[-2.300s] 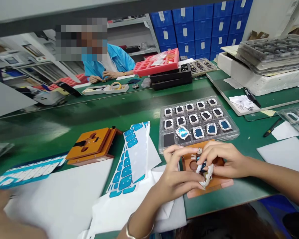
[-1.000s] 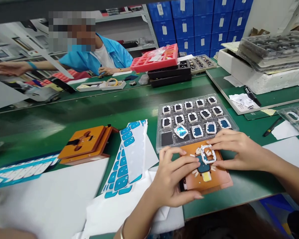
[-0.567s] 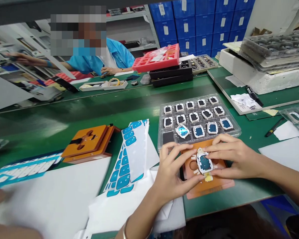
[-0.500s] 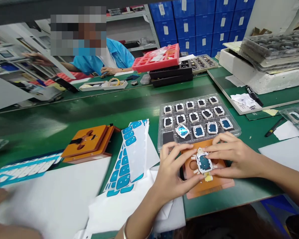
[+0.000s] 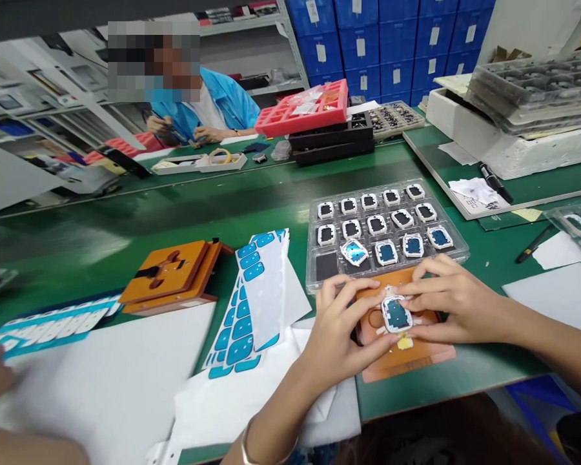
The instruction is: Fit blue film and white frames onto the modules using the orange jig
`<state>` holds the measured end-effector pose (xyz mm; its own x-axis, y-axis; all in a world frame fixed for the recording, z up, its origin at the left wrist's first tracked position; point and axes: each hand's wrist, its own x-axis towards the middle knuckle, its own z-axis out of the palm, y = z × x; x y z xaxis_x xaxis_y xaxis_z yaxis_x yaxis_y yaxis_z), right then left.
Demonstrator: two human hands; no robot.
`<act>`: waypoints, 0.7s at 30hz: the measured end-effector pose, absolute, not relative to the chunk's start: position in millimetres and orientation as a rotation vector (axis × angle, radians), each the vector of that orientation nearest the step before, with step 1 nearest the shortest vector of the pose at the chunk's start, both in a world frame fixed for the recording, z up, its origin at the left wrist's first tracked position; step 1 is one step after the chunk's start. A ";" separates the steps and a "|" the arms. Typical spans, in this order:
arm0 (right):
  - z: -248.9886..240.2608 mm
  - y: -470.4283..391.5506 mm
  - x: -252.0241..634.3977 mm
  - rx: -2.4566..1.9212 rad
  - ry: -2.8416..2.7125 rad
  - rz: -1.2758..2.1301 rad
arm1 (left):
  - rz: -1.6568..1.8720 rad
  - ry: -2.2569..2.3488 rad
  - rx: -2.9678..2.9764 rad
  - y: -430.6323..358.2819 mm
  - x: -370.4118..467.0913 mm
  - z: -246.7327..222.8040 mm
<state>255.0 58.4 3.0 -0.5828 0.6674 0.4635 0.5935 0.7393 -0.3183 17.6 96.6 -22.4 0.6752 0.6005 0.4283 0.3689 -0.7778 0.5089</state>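
Between my two hands is a white watch case (image 5: 397, 314) with a dark blue-green face, held just over an orange fixture plate (image 5: 428, 361). My left hand (image 5: 341, 326) pinches its left edge with thumb and fingertips. On the opposite edge, the fingers of my right hand (image 5: 448, 300) are closed on the same case. A small yellow tab (image 5: 405, 342) shows below the case. Behind my hands lies a clear plastic tray (image 5: 314, 268) of similar white cases; some have black faces, others blue, and one sits tilted in its pocket.
Sheets of blue stickers (image 5: 239, 316) lie left of my hands, beside white paper (image 5: 232, 413). Farther left stands an orange block fixture (image 5: 169, 274). A co-worker's blurred arm (image 5: 10, 413) enters at lower left. Another person in a blue sleeve (image 5: 230, 93) sits across the bench.
The case between my hands has shifted slightly, and my left fingers sit closer along its edge. Across the bench, the other person's raised hand has come down in front of the body.
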 end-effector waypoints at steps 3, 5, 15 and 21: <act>3.5 59.4 255.5 -0.959 -2.415 0.203 | 0.834 0.713 2.451 98.6 16.4 -24.1; 3.3 59.8 256.0 -0.965 -2.389 0.250 | 0.824 0.680 2.398 98.8 15.1 -24.1; -5.2 62.0 257.9 -0.916 -1.809 1.160 | 1.062 0.609 2.354 103.9 8.4 -23.7; -7.4 69.0 264.7 -0.776 -1.439 1.625 | 1.237 1.910 1.969 151.1 -43.7 -22.2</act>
